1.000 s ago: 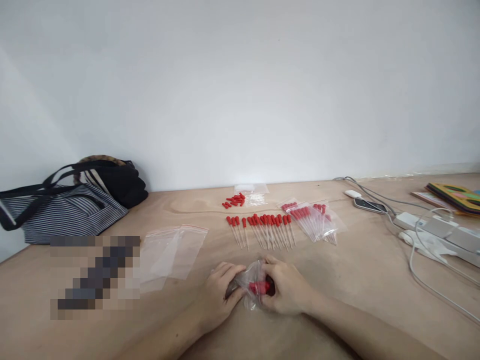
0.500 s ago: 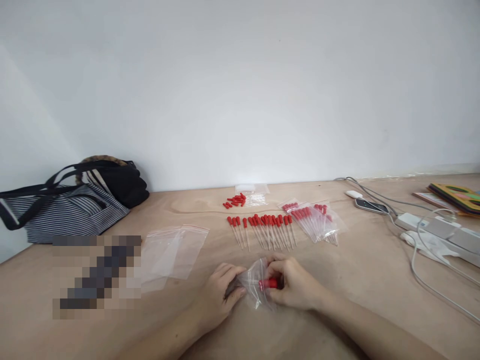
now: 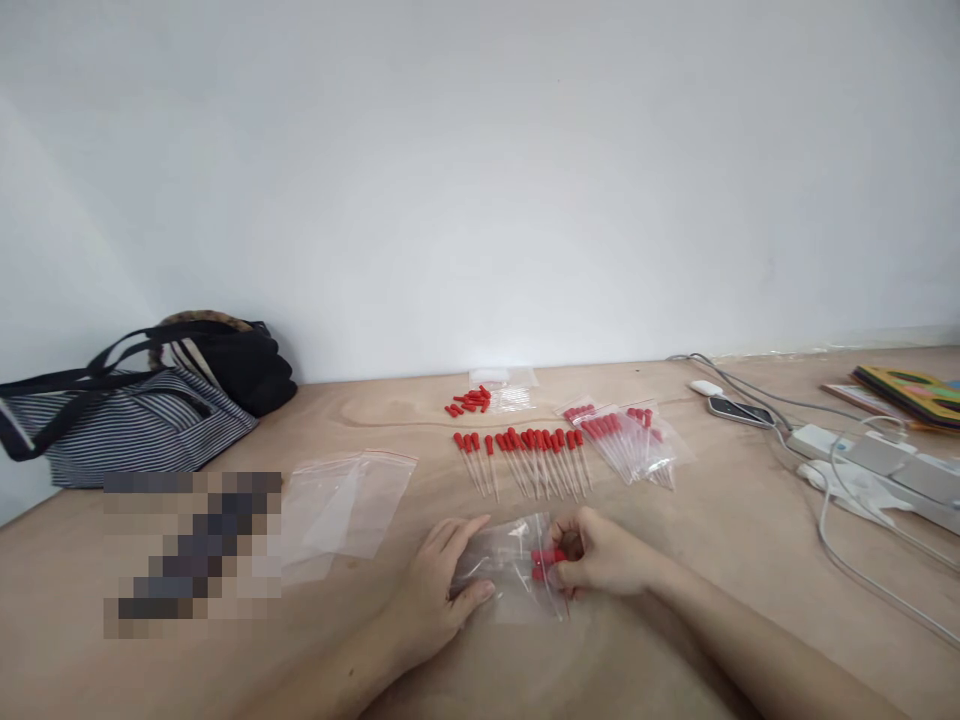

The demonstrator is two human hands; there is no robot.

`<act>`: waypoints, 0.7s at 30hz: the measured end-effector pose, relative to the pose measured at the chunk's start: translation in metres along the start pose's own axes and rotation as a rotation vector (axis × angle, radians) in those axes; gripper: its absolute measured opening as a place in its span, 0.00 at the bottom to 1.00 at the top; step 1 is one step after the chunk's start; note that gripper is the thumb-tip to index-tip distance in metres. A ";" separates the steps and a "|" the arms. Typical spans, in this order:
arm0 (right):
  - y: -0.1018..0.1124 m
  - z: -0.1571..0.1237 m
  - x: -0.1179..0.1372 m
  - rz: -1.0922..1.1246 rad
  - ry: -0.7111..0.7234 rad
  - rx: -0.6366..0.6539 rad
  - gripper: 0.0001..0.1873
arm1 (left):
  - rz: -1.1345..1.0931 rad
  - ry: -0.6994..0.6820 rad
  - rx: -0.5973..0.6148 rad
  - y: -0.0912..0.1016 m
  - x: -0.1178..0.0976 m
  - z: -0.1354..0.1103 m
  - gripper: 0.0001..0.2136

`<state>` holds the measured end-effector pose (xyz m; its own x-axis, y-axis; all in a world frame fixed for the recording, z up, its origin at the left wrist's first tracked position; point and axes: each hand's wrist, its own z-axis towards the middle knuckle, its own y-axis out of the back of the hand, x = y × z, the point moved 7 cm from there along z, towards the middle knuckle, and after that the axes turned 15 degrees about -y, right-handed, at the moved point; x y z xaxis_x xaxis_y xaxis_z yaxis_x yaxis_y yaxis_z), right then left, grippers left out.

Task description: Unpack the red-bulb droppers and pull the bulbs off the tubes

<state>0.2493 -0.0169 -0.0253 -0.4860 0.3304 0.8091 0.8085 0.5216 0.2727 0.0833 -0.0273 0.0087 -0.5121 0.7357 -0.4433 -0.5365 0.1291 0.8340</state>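
Near the table's front edge lies a clear zip bag (image 3: 506, 585) with red-bulbed droppers (image 3: 541, 572) partly inside, their bulbs at its right-hand mouth. My right hand (image 3: 596, 555) pinches those bulbs; how many droppers it holds is hard to make out. At the bag's left end rests my left hand (image 3: 442, 580), thumb and fingers spread apart and touching the plastic. Beyond the hands, a row of loose droppers (image 3: 536, 460) lies with red bulbs pointing away. To their right are filled bags of droppers (image 3: 630, 445), overlapping one another.
Flat clear bags (image 3: 345, 505) lie at left, beside a blurred dark patch (image 3: 202, 545). Loose red bulbs (image 3: 471, 401) and a bag of clear tubes (image 3: 510, 392) sit near the wall. A striped bag (image 3: 150, 430) stands far left; a power strip (image 3: 877, 455) with cables is right.
My left hand's fingers have spread from their grip on the bag. The bag lies flatter and wider, and my right hand has shifted slightly right with the bulbs.
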 end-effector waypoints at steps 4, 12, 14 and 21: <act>0.000 -0.008 0.014 -0.240 0.188 -0.208 0.08 | 0.110 -0.102 0.014 -0.006 0.003 -0.003 0.22; -0.005 -0.013 0.026 -0.367 0.266 -0.313 0.08 | 0.101 -0.137 0.151 -0.009 -0.003 0.000 0.21; -0.001 -0.012 0.026 -0.348 0.254 -0.310 0.09 | 0.093 -0.116 0.164 -0.010 -0.001 0.000 0.20; 0.013 0.000 -0.002 -0.017 0.023 -0.048 0.06 | 0.049 -0.087 0.125 -0.006 0.004 -0.003 0.20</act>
<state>0.2608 -0.0102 -0.0231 -0.4923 0.3033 0.8158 0.8154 0.4887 0.3104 0.0830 -0.0272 0.0009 -0.4727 0.7974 -0.3751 -0.4215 0.1693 0.8909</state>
